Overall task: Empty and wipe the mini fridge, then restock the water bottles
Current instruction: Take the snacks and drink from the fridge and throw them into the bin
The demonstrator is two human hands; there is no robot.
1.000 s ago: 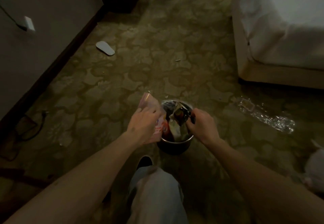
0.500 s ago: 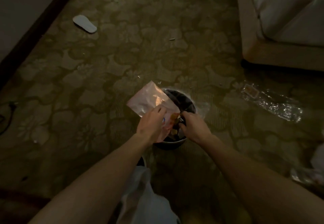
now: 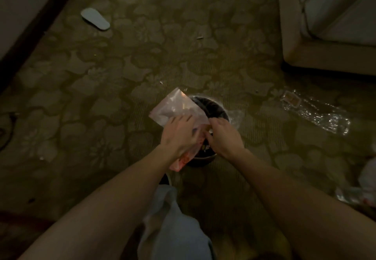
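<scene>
Dim patterned carpet (image 3: 114, 80) fills most of what I can see, brownish with a leafy design, and the light is poor. Up in the far right corner sits the bed (image 3: 329, 21), pale bedding over a tan base. Along the far left runs a wall with a dark baseboard (image 3: 34, 27).

Both bare forearms of the person reach down and forward from the near edge, with a pale trouser leg (image 3: 175, 229) between them. Crumpled clear plastic wrap (image 3: 317, 115) lies flat on the carpet to the right, well apart from the hands. A pale slipper (image 3: 95, 19) lies sole up near the baseboard on the left. At the right edge are a few pale, blurred items I can't make out.

Straight ahead of the person stands a small round dark waste bin (image 3: 213, 107) on the carpet, with litter inside and a bit of clear liner showing at its right rim. The left hand (image 3: 179, 135) grips a shiny pinkish snack packet (image 3: 175, 109) over the left side of the bin, fingers curled round its middle, the packet's upper end sticking up and its red-printed lower end hanging below the wrist. The right hand (image 3: 221, 135) is over the bin's mouth, fingers bent down into the litter; whether it has hold of anything I cannot tell. No fridge or water bottles are clearly in sight.
</scene>
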